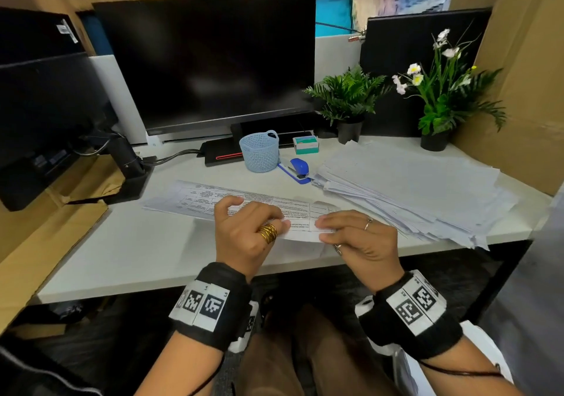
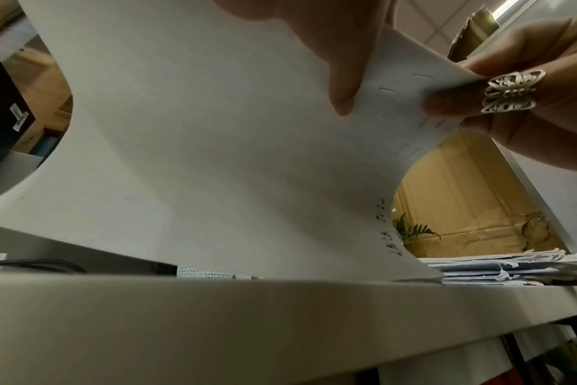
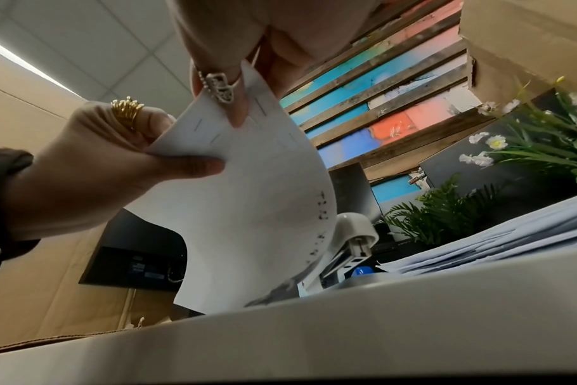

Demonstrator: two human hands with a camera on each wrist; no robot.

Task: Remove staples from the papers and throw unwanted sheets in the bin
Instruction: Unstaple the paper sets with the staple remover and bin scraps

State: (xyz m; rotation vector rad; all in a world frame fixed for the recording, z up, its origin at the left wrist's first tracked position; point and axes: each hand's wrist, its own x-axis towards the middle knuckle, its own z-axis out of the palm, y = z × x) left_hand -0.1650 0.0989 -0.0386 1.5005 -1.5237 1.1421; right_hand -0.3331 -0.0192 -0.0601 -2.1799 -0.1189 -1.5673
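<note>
A stapled set of printed sheets [image 1: 244,203] is lifted at its near edge above the white desk [image 1: 137,249]. My left hand [image 1: 244,230], with gold rings, pinches that near edge between thumb and fingers. My right hand [image 1: 351,234] pinches the same edge just to the right. From below, the paper [image 2: 231,156] shows several staples [image 2: 386,90] in a row along the held edge, between the two hands. In the right wrist view the same staples [image 3: 260,109] sit beside my right fingers [image 3: 237,114], and the left hand [image 3: 93,166] grips the sheet's corner.
A large loose pile of papers [image 1: 412,188] covers the desk's right side. A blue stapler [image 1: 297,168], a light blue mesh basket [image 1: 260,150] and a small box [image 1: 306,144] stand behind the sheets. A monitor [image 1: 207,63] and two potted plants [image 1: 348,102] line the back.
</note>
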